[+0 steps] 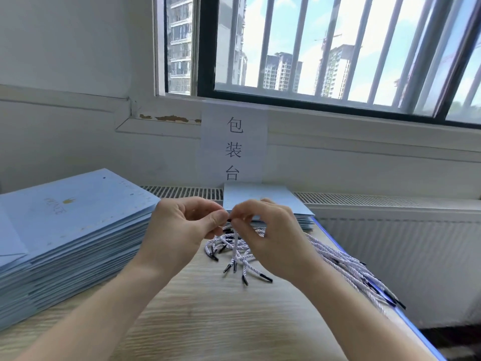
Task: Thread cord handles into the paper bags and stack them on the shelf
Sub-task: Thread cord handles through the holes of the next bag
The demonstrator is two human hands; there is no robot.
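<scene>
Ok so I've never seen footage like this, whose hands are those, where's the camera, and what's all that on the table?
There is no machine here. One camera sits on a person's head, looking forward and down, so the two bare arms reaching in are that person's own. The left hand and right hand meet and both pinch the black-tipped end of one white twisted cord, which hangs down from them. Under it, on the wooden table, lies a loose pile of cords, with a longer bundle near the right edge. A tall stack of flat light-blue paper bags sits at the left, and a lower stack lies behind the hands, below a paper sign and a barred window.
</scene>
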